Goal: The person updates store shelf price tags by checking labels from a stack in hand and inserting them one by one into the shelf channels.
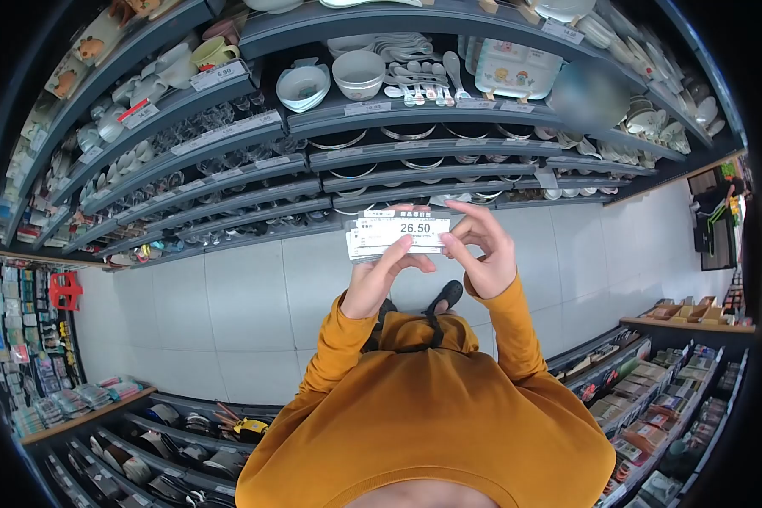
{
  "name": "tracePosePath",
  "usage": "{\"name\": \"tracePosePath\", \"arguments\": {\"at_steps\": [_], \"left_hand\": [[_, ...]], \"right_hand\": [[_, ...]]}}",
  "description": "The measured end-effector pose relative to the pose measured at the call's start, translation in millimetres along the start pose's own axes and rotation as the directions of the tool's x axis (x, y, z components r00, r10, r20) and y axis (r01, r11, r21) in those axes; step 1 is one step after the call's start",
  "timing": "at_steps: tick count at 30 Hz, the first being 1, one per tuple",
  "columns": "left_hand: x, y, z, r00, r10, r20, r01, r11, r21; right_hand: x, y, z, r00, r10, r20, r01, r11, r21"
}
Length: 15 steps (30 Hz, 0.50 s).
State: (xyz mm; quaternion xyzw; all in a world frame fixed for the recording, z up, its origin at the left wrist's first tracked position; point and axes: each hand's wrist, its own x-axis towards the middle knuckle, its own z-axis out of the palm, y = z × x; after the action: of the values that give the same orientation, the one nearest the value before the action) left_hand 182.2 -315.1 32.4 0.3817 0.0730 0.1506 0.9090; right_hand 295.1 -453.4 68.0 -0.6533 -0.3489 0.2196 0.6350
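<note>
My left hand (372, 284) holds a small stack of white price tags (394, 230), its thumb pressed on the front one. That top tag reads 26.50, and the edges of others stick out at its left side. At the stack's right end is my right hand (489, 258), with the thumb on the tag's edge. Its index finger reaches up beyond the corner, and the other fingers are curled. Both hands are in front of my body, over the aisle floor.
Ahead stands a long dark shelf unit (347, 110) with bowls (360, 74), spoons (419, 83), glasses and plates, with price labels along its edges. More shelves with pans and boxed goods are behind me. A red stool (65, 290) stands at the left; pale tiles (245, 296) cover the floor.
</note>
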Motion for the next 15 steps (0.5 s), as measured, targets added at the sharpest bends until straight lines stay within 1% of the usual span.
{"name": "tracePosePath", "arguments": {"at_steps": [6,11,15], "left_hand": [[-7.2,5.2,6.5,1.0,-0.008,-0.023,0.008,1.0,-0.005],[-14.1,4.8,11.4,1.0,0.003,-0.031,-0.003,1.0,0.003],[-16.3,-1.4,12.7,1.0,0.014,-0.007,-0.014,1.0,-0.013]], "right_hand": [[-9.8,-0.7,2.2,0.997,-0.078,0.012,0.078,0.995,-0.059],[-14.4,-1.4,5.3,0.997,-0.079,0.009,0.079,0.997,-0.027],[-17.9,-5.3,0.5,0.998,-0.06,0.026,0.061,0.997,-0.039]]}}
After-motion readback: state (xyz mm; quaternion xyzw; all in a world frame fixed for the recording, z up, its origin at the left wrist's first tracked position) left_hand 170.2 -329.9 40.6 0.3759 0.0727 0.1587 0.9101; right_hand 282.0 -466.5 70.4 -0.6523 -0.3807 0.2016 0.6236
